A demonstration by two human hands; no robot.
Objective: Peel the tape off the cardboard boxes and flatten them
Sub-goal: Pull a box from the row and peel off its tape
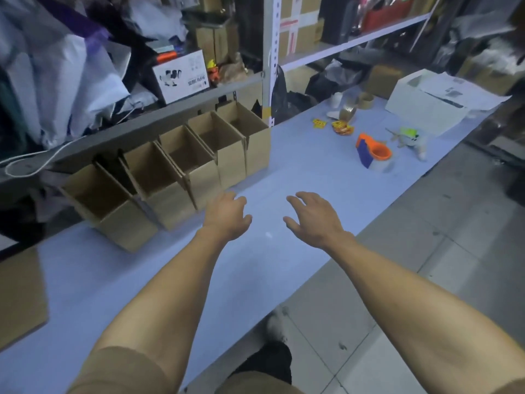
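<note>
left hand [227,216] and right hand [314,217] hovering over the pale table [298,166], fingers loosely spread, holding nothing, row of open cardboard boxes [170,172] along the shelf edge, just left of the hands

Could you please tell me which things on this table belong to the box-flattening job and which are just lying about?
Job:
row of open cardboard boxes
left hand, open
right hand, open

Lying about:
orange tape dispenser
tape rolls
yellow packets
toy figure
white box
</note>
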